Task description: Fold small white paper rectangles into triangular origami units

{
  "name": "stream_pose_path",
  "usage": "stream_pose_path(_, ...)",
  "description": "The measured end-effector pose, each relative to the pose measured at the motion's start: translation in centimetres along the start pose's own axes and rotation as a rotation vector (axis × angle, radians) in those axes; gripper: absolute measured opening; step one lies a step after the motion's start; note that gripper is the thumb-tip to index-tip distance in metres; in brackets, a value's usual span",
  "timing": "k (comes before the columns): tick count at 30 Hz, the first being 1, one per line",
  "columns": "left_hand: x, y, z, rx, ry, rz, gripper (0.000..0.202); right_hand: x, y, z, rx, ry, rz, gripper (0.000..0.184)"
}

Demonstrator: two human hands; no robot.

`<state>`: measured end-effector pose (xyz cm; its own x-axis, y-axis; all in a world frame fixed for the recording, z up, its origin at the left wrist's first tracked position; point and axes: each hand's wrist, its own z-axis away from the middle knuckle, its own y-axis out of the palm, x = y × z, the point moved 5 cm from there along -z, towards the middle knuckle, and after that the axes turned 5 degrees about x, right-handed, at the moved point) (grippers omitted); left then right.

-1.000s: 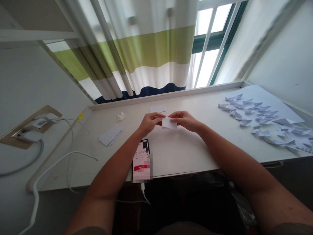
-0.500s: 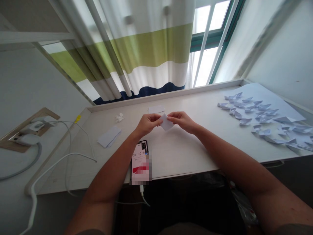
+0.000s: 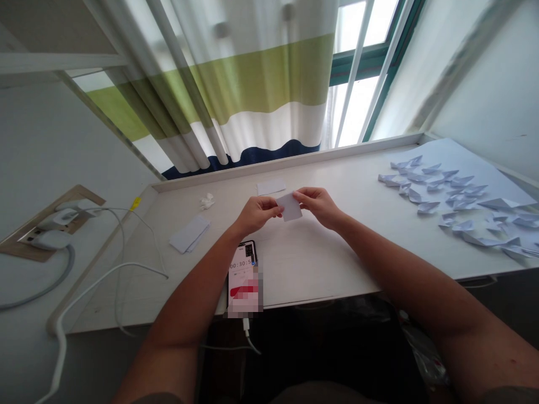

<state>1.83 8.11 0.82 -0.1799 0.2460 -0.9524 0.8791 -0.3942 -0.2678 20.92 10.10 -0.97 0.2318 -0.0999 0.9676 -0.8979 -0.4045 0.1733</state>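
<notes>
A small white folded piece of paper (image 3: pixel 290 207) is held up over the desk between my two hands. My left hand (image 3: pixel 257 214) pinches its left edge with thumb and fingers. At its upper right corner, my right hand (image 3: pixel 316 203) grips it the same way. Behind the hands lies another flat white paper (image 3: pixel 270 186). On the right side of the desk, several folded white paper boats (image 3: pixel 429 182) stand in loose rows, partly on a large white sheet (image 3: pixel 463 157).
A phone (image 3: pixel 244 280) showing a timer lies at the desk's (image 3: pixel 320 264) front edge, plugged into a white cable. Left are a stack of papers (image 3: pixel 189 234), a crumpled white scrap (image 3: pixel 206 201) and cables from a wall socket (image 3: pixel 50 221). A curtain (image 3: pixel 261 78) hangs behind.
The paper has turned between my hands, from standing on a corner to nearly square-on. My right hand has shifted slightly up and right. The view has moved a little.
</notes>
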Motion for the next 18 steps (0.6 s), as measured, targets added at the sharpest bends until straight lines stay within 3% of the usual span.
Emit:
stream_pose_path(12,0.46,0.03,-0.16,0.017,0.002,0.022,0.028,0.42,-0.28,0.03,-0.068,-0.099,0.089,0.055)
stream_pose_path(18,0.46,-0.25,-0.17,-0.004,-0.005,0.033,0.028,0.07,0.05,0.03,0.019,-0.068,0.218,0.067)
